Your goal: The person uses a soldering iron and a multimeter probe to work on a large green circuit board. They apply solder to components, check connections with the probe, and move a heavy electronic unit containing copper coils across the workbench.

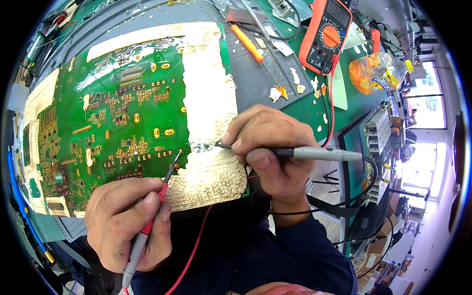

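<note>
A large green circuit board lies before me, with thick cream-coloured material along its edges and down a wide strip on the right. My left hand is closed round a red-and-grey test probe; its metal tip points at the board just left of the strip's lower part. Whether it touches cannot be told. My right hand pinches a black-and-grey probe, its tip at a small bared patch within the cream strip. A red lead and a black lead trail from the probes.
An orange multimeter, orange screwdriver, bottle of orange drink, metal strips and scattered cream scraps lie beyond the board on the grey mat and green bench. At right are racked parts, boxes and windows.
</note>
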A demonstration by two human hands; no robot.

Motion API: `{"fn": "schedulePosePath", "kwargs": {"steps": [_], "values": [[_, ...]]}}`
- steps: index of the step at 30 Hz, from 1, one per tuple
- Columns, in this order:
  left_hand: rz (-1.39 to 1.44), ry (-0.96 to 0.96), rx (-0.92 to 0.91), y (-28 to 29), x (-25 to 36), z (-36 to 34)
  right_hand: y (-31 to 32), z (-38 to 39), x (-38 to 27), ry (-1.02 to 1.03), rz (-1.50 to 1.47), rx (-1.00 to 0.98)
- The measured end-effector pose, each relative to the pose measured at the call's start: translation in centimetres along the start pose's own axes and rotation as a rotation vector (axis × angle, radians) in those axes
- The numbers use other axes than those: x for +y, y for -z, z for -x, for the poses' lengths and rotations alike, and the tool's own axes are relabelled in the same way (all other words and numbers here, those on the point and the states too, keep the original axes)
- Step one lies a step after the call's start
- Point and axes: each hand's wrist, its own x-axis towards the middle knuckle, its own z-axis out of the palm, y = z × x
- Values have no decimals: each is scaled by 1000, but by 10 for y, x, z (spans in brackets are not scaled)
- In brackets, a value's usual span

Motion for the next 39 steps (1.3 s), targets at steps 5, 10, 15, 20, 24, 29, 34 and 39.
{"fn": "schedulePosePath", "kwargs": {"steps": [5, 10, 15, 20, 24, 29, 34, 39], "values": [[-1, -5, -2, 0, 1, -2, 0, 1, 0, -39, -44, 27], [2, -16, -7, 1, 0, -2, 6, 0, 0, -44, -98, -79], [1, -26, -20, 1, -1, -3, 4, 1, 3, 0, -16, -50], [7, -29, -19, 1, -1, -4, 2, -1, 4, 29, -12, -47], [6, -29, -24, 1, 0, -4, 4, -1, 3, 31, -4, -71], [4, -19, -24, 1, 1, -3, 8, -1, 2, 15, -70, -108], [3, 4, 13, -3, 3, -3, 8, -2, 2, 22, -64, -114], [6, 63, 54, -5, 8, -5, 5, -2, 1, 19, -28, -91]]}}
